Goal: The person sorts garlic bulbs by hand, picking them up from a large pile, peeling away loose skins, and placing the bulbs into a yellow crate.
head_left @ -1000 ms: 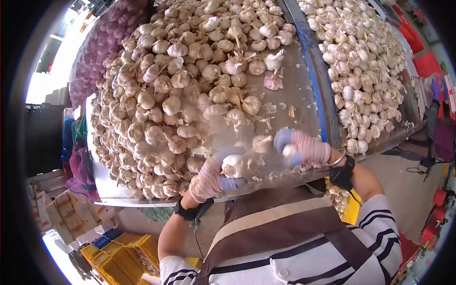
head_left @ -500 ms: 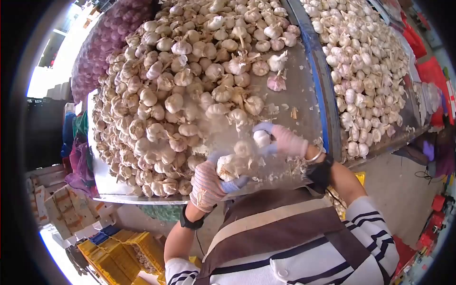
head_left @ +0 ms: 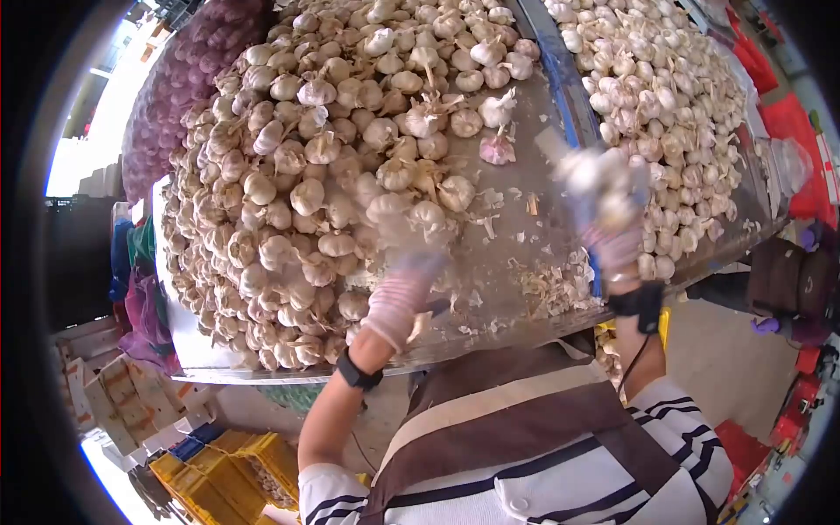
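My right hand [head_left: 612, 232], in a striped glove, holds several whitish garlic bulbs [head_left: 599, 179] over the blue-edged divider [head_left: 573, 96]; hand and bulbs are smeared by motion. My left hand [head_left: 404, 293], gloved the same way, is low over the front of the metal table [head_left: 503, 302], at the right edge of a large heap of garlic [head_left: 289, 192]. Its fingers are blurred, and whether they hold anything cannot be made out. A pinkish garlic bulb [head_left: 497, 150] lies apart from the heap on the metal.
Beyond the divider spreads a second garlic pile [head_left: 665, 131]. Loose skins [head_left: 560, 289] litter the table near its front edge. A purple net sack of bulbs [head_left: 188, 87] stands at the back left. Yellow crates [head_left: 219, 472] are on the floor at lower left.
My right hand has swung right with garlic bulbs, from the table's front middle to the divider. My left hand has shifted slightly up and right; the bulb seen in it before no longer shows clearly.
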{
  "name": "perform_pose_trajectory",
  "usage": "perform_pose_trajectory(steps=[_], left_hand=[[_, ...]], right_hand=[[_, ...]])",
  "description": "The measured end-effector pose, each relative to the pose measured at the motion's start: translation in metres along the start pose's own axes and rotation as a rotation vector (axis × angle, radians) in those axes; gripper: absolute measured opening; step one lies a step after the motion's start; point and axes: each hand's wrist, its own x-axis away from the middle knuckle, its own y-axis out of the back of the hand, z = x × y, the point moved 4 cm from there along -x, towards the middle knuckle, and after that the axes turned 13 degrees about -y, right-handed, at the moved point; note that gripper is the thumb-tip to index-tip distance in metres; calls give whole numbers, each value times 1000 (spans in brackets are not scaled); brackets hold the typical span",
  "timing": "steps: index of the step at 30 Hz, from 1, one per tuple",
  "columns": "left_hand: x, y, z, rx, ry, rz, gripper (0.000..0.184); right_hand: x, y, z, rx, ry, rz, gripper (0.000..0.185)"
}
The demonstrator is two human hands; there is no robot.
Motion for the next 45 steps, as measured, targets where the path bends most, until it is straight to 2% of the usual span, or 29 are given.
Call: perform_pose_trajectory(steps=[2, 4, 5, 6, 7, 8, 9, 10, 12, 14, 15, 16, 20, 22, 23, 24, 26, 27, 31, 33, 36, 37, 38, 39, 40, 42, 43, 44, 45], left_hand=[[-1, -36, 21, -144, -24, 277, 52], [-15, -41, 26, -106, -64, 357, 52], [-20, -47, 36, 84, 63, 369, 52], [-22, -57, 45, 274, 189, 380, 52], [-2, -85, 66, 1128, 603, 59, 48], [-2, -71, 56, 1129, 603, 65, 48], [-8, -45, 30, 1263, 482, 134, 53], [-12, -30, 12, 1393, 356, 202, 61], [-11, -40, 6, 1448, 387, 232, 72], [-16, -42, -5, 1632, 441, 19, 68], [-15, -21, -14, 1301, 404, -19, 57], [-12, -22, -15, 1298, 401, -15, 57], [-3, -29, -5, 963, 121, -64, 45], [-6, -17, -22, 545, -93, -87, 40], [-4, -22, -23, 819, 34, -282, 27], [-11, -10, -29, 821, 35, -286, 27], [-21, 2, -39, 665, 224, 143, 24], [-25, -17, -39, 1267, 219, -11, 27], [-32, -7, -50, 1205, 213, 54, 29], [-34, -14, -51, 1239, 124, -8, 45], [-38, -22, -50, 1248, 59, 99, 49], [-36, -16, -42, 1046, -12, 103, 48], [-36, -10, -32, 1044, -10, 98, 48], [-39, 3, -18, 563, -73, 44, 49], [-41, 16, -5, 81, -129, -6, 51], [-41, 35, 38, -381, 171, -48, 57], [-43, 49, 52, -546, 315, -39, 63], [-45, 60, 63, -710, 465, -30, 69], [-50, 62, 66, -711, 474, -34, 69]], right_hand=[[1, -36, 58, -209, 24, 316, 67], [5, -30, 76, -219, 98, 271, 64], [5, -27, 84, -231, 167, 223, 61], [1, -23, 72, 2, 153, 153, 60], [-1, -13, 53, 231, 140, 79, 60], [-2, -18, 22, 380, 157, -151, 58], [1, -30, -5, 925, 23, -93, 57], [5, -38, -32, 980, -62, -106, 58], [10, -51, -77, 1203, -170, -13, 60], [11, -64, -107, 1367, -186, 96, 62], [12, -79, -115, 1643, 67, 174, 64], [16, -90, -120, 1904, 340, 252, 66], [17, -87, -116, 1879, 238, 245, 66], [17, -82, -114, 1886, 175, 292, 61], [18, -81, -113, 1889, 172, 294, 61], [20, -80, -112, 1910, 211, 297, 59], [18, -81, -109, 1933, 246, 304, 57], [17, -82, -108, 1970, 245, 287, 58], [15, -86, -107, 1983, 299, 260, 59], [15, -85, -104, 1958, 255, 255, 57], [12, -82, -84, 1917, 235, 256, 51], [10, -82, -71, 1903, 253, 253, 48], [7, -89, -46, 1853, 119, -54, 45], [5, -80, -10, 1939, 481, -248, 42], [-1, -46, 34, 1452, 632, -399, 35], [-20, -40, 87, 545, 541, -207, 31], [-35, -30, 89, 552, 539, -200, 31], [-51, -20, 85, 978, 655, -295, 31], [-62, -10, 80, 1403, 760, -391, 31]])
